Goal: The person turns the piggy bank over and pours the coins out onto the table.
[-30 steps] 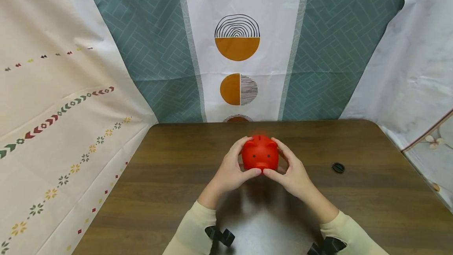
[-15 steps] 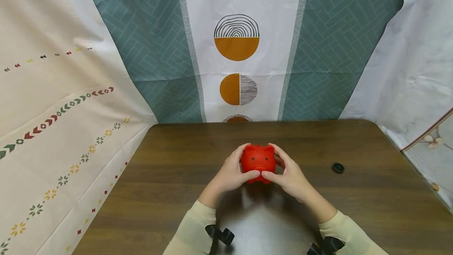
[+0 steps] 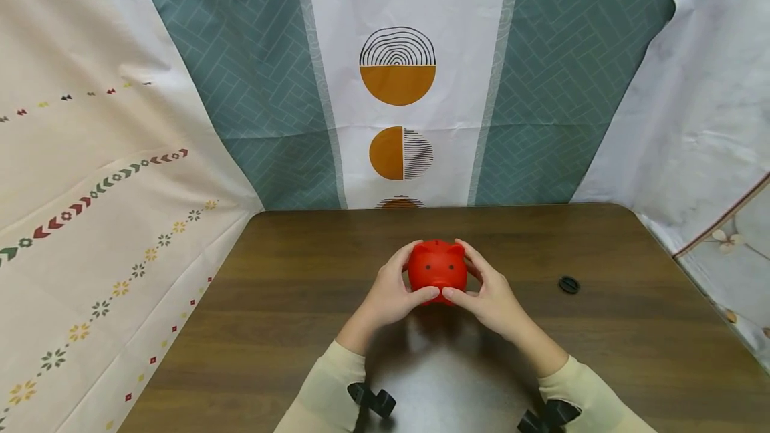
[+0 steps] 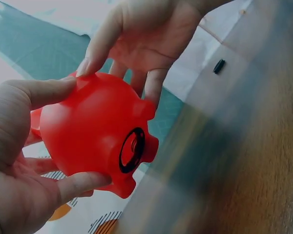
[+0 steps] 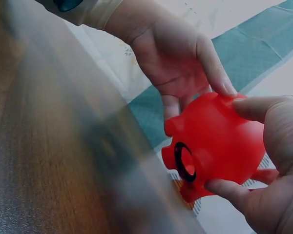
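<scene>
Both hands hold a red piggy bank (image 3: 436, 264) above the middle of the table, its snout toward the person. My left hand (image 3: 390, 294) grips its left side and my right hand (image 3: 494, 298) its right side, with the thumbs meeting at the snout. Underneath, a round hole with a black ring (image 4: 132, 150) shows between the short legs in the left wrist view. In the right wrist view the black-ringed hole (image 5: 185, 162) looks open into the red inside. A small black round plug (image 3: 568, 284) lies on the table to the right.
The brown wooden table (image 3: 289, 326) has its far edge against a green and white patterned cloth (image 3: 277, 85). A cream cloth (image 3: 120, 219) hangs at the left and a pale cloth (image 3: 710, 119) at the right. Dark camera mounts (image 3: 371, 399) sit on the wrists.
The piggy bank first tilted and came lower and nearer the person, then rose slightly. Both hands have kept their grip. The head view has shifted a little to the right.
</scene>
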Tool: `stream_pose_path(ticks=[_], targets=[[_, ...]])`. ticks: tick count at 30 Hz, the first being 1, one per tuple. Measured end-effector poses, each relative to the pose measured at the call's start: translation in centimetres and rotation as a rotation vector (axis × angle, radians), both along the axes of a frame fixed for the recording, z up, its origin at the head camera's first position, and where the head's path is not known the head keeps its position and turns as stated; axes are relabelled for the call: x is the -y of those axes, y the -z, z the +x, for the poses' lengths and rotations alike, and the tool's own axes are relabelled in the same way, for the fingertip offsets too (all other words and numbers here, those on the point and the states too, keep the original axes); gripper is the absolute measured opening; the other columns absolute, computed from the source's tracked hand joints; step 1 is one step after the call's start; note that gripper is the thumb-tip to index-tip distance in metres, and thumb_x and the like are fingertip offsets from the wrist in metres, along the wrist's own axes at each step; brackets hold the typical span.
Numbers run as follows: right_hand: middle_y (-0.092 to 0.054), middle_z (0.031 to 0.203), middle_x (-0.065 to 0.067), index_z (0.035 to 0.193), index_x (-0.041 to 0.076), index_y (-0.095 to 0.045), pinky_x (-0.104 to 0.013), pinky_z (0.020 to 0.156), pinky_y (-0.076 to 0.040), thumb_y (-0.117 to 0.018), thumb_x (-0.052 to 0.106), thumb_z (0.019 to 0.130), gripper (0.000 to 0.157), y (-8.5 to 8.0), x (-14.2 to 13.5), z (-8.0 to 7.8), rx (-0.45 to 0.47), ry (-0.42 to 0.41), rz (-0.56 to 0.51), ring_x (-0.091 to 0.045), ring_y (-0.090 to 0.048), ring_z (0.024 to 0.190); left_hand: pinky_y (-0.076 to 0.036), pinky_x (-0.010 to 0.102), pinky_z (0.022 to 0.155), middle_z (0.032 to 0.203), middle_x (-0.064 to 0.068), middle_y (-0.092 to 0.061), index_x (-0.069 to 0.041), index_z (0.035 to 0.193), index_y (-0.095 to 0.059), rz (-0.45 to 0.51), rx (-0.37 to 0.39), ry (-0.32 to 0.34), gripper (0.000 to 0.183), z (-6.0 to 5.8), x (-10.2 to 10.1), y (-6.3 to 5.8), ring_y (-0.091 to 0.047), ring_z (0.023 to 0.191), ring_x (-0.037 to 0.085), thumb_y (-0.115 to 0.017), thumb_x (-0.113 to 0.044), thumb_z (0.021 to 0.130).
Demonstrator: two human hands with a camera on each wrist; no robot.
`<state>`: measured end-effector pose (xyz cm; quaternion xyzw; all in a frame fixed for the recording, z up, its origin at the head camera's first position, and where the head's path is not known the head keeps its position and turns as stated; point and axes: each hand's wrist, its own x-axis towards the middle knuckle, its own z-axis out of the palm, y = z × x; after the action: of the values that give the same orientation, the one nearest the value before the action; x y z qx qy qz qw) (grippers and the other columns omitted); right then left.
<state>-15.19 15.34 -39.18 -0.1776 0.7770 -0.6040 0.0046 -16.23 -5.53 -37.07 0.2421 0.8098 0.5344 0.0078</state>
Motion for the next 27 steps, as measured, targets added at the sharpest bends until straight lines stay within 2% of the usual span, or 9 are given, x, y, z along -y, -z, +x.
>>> stream_pose_path(ticks=[3,5,9,11,13,16,18,24,27], targets=[[-0.039,0.146,-0.015,0.151,0.020,-0.029,-0.035,0.076,-0.057,-0.075,0.016,0.084,0.081,0.6,0.0,-0.2,0.003,0.002,0.001,-0.045,-0.038,0.131,-0.055,0.038,0.084,0.135,0.012,-0.051,-0.002,0.144,-0.036,-0.004,0.025,0.004,0.073,0.0,0.1,0.0,-0.052,0.115,0.032,-0.074,-0.012,0.083],[-0.041,0.146,-0.012,0.151,0.021,-0.029,-0.037,0.076,-0.057,-0.076,0.017,0.084,0.082,1.2,-0.1,-0.5,-0.048,0.013,0.027,-0.043,-0.040,0.130,-0.054,0.040,0.085,0.135,0.012,-0.050,-0.002,0.143,-0.036,0.019,0.013,0.009,0.073,-0.1,0.1,0.3,-0.051,0.116,0.032,-0.075,-0.011,0.082],[-0.036,0.151,-0.010,0.150,0.016,-0.031,-0.041,0.079,-0.056,-0.080,0.012,0.079,0.087,2.2,-0.2,-1.1,-0.326,0.062,0.080,-0.036,-0.044,0.130,-0.053,0.042,0.087,0.149,0.007,-0.036,-0.009,0.143,-0.038,0.141,-0.087,0.041,0.075,-1.0,0.0,1.6,-0.044,0.127,0.030,-0.077,-0.007,0.079],[-0.034,0.153,-0.008,0.150,0.015,-0.032,-0.041,0.080,-0.055,-0.081,0.012,0.077,0.088,2.4,-0.3,-1.4,-0.407,0.094,0.087,-0.032,-0.044,0.129,-0.053,0.041,0.086,0.152,0.002,-0.031,-0.016,0.143,-0.038,0.180,-0.105,0.040,0.078,-1.6,-0.1,2.4,-0.042,0.130,0.027,-0.079,-0.008,0.078],[-0.038,0.150,-0.008,0.149,0.017,-0.035,-0.039,0.079,-0.056,-0.081,0.013,0.078,0.085,2.6,-0.4,-1.5,-0.353,0.078,0.046,-0.032,-0.046,0.128,-0.055,0.037,0.083,0.148,-0.003,-0.036,-0.023,0.143,-0.038,0.161,-0.067,0.022,0.077,-2.1,0.0,3.2,-0.044,0.127,0.025,-0.079,-0.015,0.079],[-0.046,0.143,-0.008,0.148,0.020,-0.036,-0.034,0.076,-0.057,-0.078,0.023,0.082,0.079,2.9,-0.5,-1.6,-0.160,0.055,0.014,-0.036,-0.046,0.127,-0.056,0.033,0.080,0.137,-0.006,-0.047,-0.027,0.144,-0.037,0.082,0.050,-0.012,0.075,-2.4,0.1,3.9,-0.049,0.119,0.024,-0.078,-0.024,0.081],[-0.049,0.140,-0.010,0.148,0.019,-0.037,-0.033,0.074,-0.057,-0.078,0.026,0.082,0.078,3.1,-0.5,-1.6,-0.072,0.044,0.001,-0.039,-0.046,0.127,-0.056,0.032,0.078,0.133,-0.004,-0.050,-0.026,0.144,-0.036,0.043,0.096,-0.021,0.074,-2.5,0.2,4.2,-0.050,0.117,0.025,-0.077,-0.028,0.082],[-0.050,0.139,-0.013,0.148,0.017,-0.036,-0.034,0.073,-0.058,-0.077,0.028,0.083,0.078,3.3,-0.5,-1.6,-0.049,0.055,0.025,-0.042,-0.045,0.126,-0.056,0.034,0.079,0.134,-0.002,-0.050,-0.024,0.145,-0.036,0.041,0.109,-0.018,0.075,-2.6,0.3,4.4,-0.051,0.117,0.027,-0.077,-0.028,0.082],[-0.047,0.142,-0.010,0.148,0.019,-0.035,-0.037,0.076,-0.057,-0.078,0.026,0.082,0.079,3.2,-0.5,-1.6,-0.122,0.066,0.058,-0.038,-0.046,0.127,-0.056,0.035,0.080,0.138,-0.004,-0.048,-0.024,0.144,-0.037,0.071,0.054,-0.012,0.075,-2.6,0.2,4.4,-0.050,0.119,0.027,-0.078,-0.024,0.081]])
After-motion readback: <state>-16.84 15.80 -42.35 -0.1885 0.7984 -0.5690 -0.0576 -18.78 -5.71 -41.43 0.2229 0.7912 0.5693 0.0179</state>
